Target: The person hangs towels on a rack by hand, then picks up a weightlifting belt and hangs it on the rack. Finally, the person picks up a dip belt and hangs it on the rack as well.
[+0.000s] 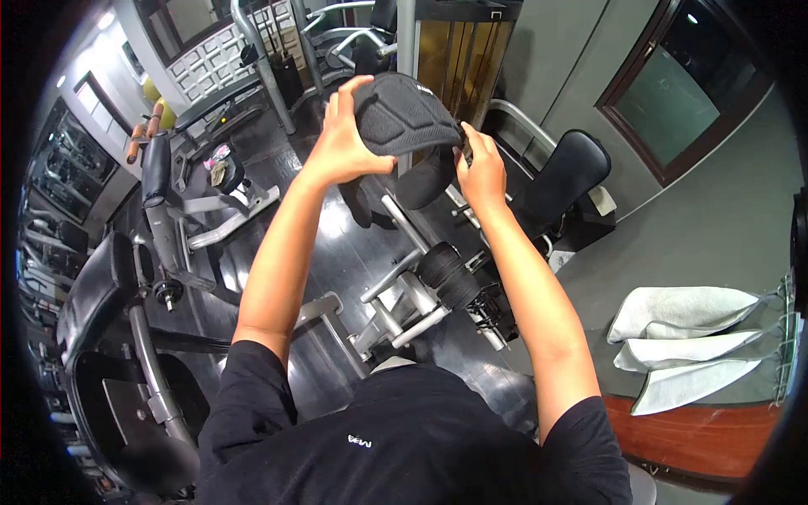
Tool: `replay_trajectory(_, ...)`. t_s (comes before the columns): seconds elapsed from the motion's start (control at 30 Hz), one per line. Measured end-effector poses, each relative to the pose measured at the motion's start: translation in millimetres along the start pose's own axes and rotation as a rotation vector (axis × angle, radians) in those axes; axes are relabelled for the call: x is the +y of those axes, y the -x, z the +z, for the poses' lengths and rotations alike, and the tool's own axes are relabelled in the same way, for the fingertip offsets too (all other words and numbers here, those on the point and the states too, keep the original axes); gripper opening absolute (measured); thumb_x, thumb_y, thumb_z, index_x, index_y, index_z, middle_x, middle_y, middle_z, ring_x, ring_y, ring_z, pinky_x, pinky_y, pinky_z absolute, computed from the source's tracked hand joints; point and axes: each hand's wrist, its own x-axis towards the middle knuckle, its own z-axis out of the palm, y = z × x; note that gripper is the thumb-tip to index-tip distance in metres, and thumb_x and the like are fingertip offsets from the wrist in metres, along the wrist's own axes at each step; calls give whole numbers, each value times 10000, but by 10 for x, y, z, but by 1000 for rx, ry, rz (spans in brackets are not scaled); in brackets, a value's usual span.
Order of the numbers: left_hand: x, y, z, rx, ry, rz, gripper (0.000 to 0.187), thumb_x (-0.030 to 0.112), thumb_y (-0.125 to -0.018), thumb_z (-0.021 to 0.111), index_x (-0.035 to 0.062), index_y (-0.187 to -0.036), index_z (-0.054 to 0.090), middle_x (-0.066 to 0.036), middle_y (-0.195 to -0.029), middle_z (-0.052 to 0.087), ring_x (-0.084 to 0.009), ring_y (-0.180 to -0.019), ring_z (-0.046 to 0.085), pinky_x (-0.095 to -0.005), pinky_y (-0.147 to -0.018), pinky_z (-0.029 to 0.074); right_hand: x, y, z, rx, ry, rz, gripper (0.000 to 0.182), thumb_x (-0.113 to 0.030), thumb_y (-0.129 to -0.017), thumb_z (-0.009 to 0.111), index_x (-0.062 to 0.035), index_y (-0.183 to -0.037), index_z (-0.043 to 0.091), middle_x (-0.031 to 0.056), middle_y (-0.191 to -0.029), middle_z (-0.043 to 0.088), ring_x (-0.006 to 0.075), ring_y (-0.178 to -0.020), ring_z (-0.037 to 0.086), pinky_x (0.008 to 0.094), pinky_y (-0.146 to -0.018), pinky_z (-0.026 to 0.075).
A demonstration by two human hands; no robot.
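— What are the hands busy with here?

— Both are raised at arm's length on a black padded pad [404,114] with a quilted mesh face, held up in the air above the gym floor [353,244]. The left hand [343,139] clasps its left edge, thumb under and fingers curled over the top. The right hand [480,172] pinches the lower right corner.

— So each grip is closed on it?

— Yes, both hold the pad; neither is spread wide. The left grip takes most of the weight, I judge, and the right one works the corner, perhaps at a strap or fastening, though that part is too small to tell.

— Which step would you call this?

— Handling or adjusting the pad while it is held up, not yet set on anything. Any next move calls for a steady left hold while the right fingers work at that corner.

— What lies around?

— Below the pad, a weight machine [421,295] with foam rollers; a black seat pad [568,168] just right of the right hand; folded white towels [682,337] on a wooden shelf [699,433] far right, well apart.
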Motion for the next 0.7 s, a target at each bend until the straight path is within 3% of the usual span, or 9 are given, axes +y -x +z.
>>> replay_trajectory(0.17,188,-344,-349,96,33,75,1111,90,-572,899,105,-1521,320,-166,-1321,526,-281,-1247,566,-389,-1109,460,-237,30,-39,27,-171,64,436,-48,-857,732,-24,-1282,636,207,-1191,642,389,-1110,654,452,-947,538)
replay_trajectory(0.23,280,-448,-499,140,57,94,1120,247,-555,935,162,-1512,359,-254,-1343,504,-423,-1317,494,-482,-1134,430,-368,131,-29,-24,-210,56,374,-15,-832,705,-15,-1201,646,207,-1130,633,388,-1053,652,449,-925,538)
replay_trajectory(0.27,349,-474,-570,161,62,89,1122,245,-565,937,139,-1518,355,-259,-1352,513,-416,-1322,502,-477,-1141,425,-399,194,41,-44,-253,50,334,7,-810,684,-9,-1142,651,205,-1101,627,383,-1022,648,441,-911,539)
replay_trajectory(0.37,555,-574,-808,216,-28,116,1053,117,-641,901,86,-1522,323,-187,-1275,603,-277,-1186,632,-378,-1063,505,-580,310,129,-236,-310,41,322,31,-798,665,-26,-1114,664,187,-1029,654,360,-953,680,432,-869,558)
replay_trajectory(0.5,866,-636,-1103,240,124,119,1093,209,-662,963,42,-1521,309,-213,-1245,619,-266,-1119,670,-375,-1024,531,-537,394,493,-297,-504,167,325,21,-790,701,-32,-1108,660,147,-996,676,304,-926,705,409,-849,569)
replay_trajectory(0.53,1017,-578,-1230,155,403,105,1023,190,-708,899,37,-1519,295,-199,-1347,545,-255,-1277,540,-409,-1117,450,-573,350,484,-451,-544,250,445,2,-781,722,-48,-1213,627,148,-1127,659,300,-1068,685,408,-951,550)
replay_trajectory(0.57,1149,-560,-1306,267,208,112,1089,204,-658,924,-22,-1505,278,-199,-1330,548,-277,-1275,539,-412,-1113,450,-625,374,474,-490,-529,147,504,-6,-778,733,-55,-1261,600,155,-1187,635,314,-1131,657,410,-996,528)
replay_trajectory(0.67,1127,-606,-1460,475,-153,272,1066,221,-643,924,-21,-1489,321,-199,-1311,555,-298,-1268,537,-405,-1101,453,-1011,419,237,-696,-521,-84,788,-60,-762,801,-85,-1468,453,184,-1438,499,377,-1388,489,424,-1173,412)
replay_trajectory(0.7,1204,-574,-1496,491,-129,203,1066,221,-643,927,-23,-1489,325,-202,-1316,554,-300,-1274,535,-403,-1100,453,-1047,496,347,-717,-548,-117,865,-114,-761,852,-88,-1510,421,193,-1489,474,391,-1402,476,436,-1171,415)
